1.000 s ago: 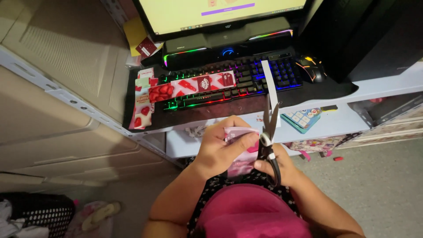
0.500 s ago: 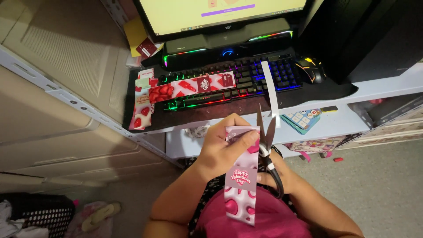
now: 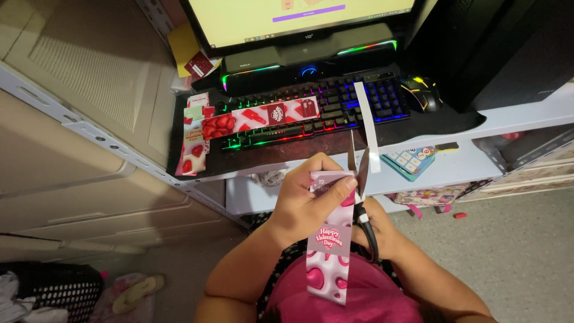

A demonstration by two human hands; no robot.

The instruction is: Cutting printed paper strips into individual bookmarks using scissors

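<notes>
The left hand pinches a pink heart-printed paper strip upright over the lap; the right hand grips scissors, blades parted at its top edge (cutting apparently unfinished). Beyond, trimmed strips lie on the keyboard.

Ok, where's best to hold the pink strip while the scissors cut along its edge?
Hold the pink strip at its upper end from the left, as the left hand does. It hangs long and limp, and the scissors in the right hand open along its right edge.
</notes>
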